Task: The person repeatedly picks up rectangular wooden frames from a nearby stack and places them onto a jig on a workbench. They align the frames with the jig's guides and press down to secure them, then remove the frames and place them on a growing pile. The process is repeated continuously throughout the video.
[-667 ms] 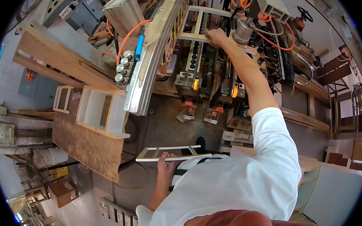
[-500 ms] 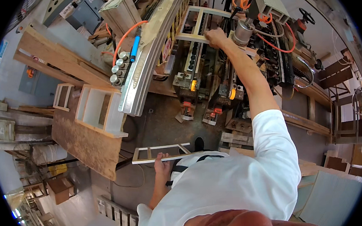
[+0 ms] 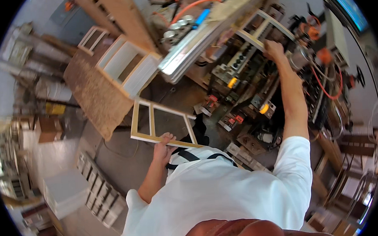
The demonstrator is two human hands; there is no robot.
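Observation:
Low at my waist, my left hand (image 3: 162, 148) is closed round the near rail of a ladder-like wooden frame (image 3: 143, 139) with crossbars and pale edges. The frame is tilted so that its openings face up. My right arm stretches forward to the machine (image 3: 241, 59), where my right hand (image 3: 274, 51) grips the near corner of a second wooden frame (image 3: 250, 38). That frame lies over the machine's dark bed, next to a metal cylinder (image 3: 298, 58). My fingers partly hide its corner.
A long aluminium beam (image 3: 181, 60) crosses left of the machine bed. On a worn brown table (image 3: 96, 91) at left stand a box-like wooden carcass (image 3: 127, 61) and a small frame (image 3: 92, 39). Slatted pallet (image 3: 103, 194) and stacked pale panels (image 3: 66, 192) sit on the floor lower left. Orange hoses hang around the machine.
My view has turned left, so the machine and table appear farther right. The frame in my left hand has tilted to show more of its openings. My right hand stays on the other frame.

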